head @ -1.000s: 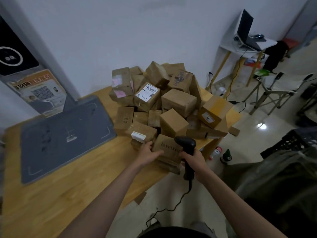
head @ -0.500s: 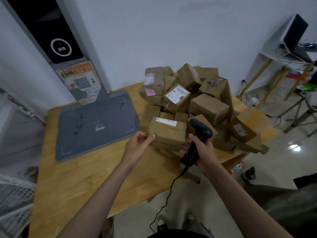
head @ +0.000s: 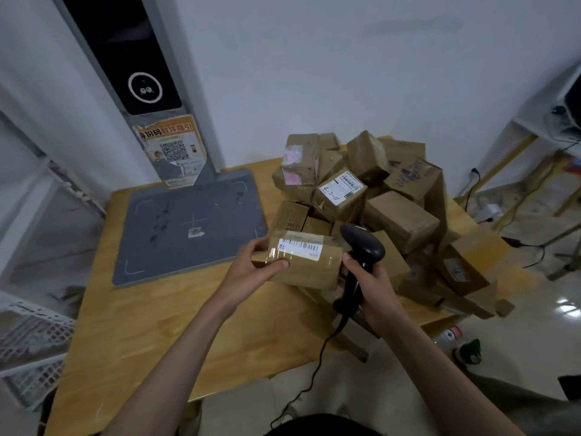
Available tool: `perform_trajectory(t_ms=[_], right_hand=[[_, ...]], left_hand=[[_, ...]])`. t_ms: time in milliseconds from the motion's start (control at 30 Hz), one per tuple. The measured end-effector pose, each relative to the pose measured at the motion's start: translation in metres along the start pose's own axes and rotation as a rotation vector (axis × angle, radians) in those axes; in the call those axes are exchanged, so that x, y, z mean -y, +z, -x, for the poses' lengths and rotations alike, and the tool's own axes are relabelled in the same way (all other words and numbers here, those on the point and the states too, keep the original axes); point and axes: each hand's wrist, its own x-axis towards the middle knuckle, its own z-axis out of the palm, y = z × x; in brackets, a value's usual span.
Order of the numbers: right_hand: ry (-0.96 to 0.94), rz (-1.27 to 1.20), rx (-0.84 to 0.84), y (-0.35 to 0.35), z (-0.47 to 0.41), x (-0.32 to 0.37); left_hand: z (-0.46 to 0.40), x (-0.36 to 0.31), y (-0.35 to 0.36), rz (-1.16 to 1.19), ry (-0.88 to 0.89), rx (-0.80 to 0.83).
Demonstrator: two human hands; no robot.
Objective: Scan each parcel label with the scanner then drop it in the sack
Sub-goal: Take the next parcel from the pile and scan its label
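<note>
1. Lifted off the heap since the earlier frame, the parcel [head: 303, 262] now shows its barcode label [head: 300, 247] upward.
2. Left hand [head: 251, 272] pinches the parcel's near end, thumb on top, probably to keep the label uncovered.
3. Right hand [head: 375, 294] grips the scanner [head: 361, 256] just right of the parcel, its head above the label's edge.
4. No sack is visible.

handwritten "4-3-11" on parcel label [head: 342, 188]
</note>
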Motion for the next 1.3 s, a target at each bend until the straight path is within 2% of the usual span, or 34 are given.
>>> perform_trajectory(t_ms=[300, 467, 600, 700, 800, 900, 1033, 1300], right_hand=[[-0.005, 0.055, 0.036, -0.015, -0.004, 0.006], [-0.016, 0.088, 0.058, -0.013, -0.002, 0.011], [-0.028, 0.127, 0.052, -0.010, -0.005, 0.012], [-0.086, 0.237, 0.042, -0.007, -0.006, 0.013], [-0.140, 0.359, 0.124, -0.003, -0.004, 0.017], [-0.151, 0.419, 0.265, 0.007, 0.005, 0.023], [-0.141, 0.479, 0.375, 0.016, 0.012, 0.022], [-0.217, 0.528, 0.439, 0.017, 0.017, 0.019]], left_hand=[[0.000, -0.009, -0.002, -0.062, -0.033, 0.147], [0.002, -0.008, -0.005, -0.105, -0.004, 0.135], [0.000, -0.004, -0.008, -0.113, 0.032, 0.038], [-0.005, 0.004, -0.009, -0.125, 0.081, -0.136], [-0.011, 0.009, -0.009, -0.218, 0.153, -0.318], [-0.013, 0.010, -0.006, -0.312, 0.200, -0.431], [-0.013, 0.010, -0.001, -0.358, 0.229, -0.511], [-0.011, 0.011, 0.000, -0.339, 0.250, -0.549]])
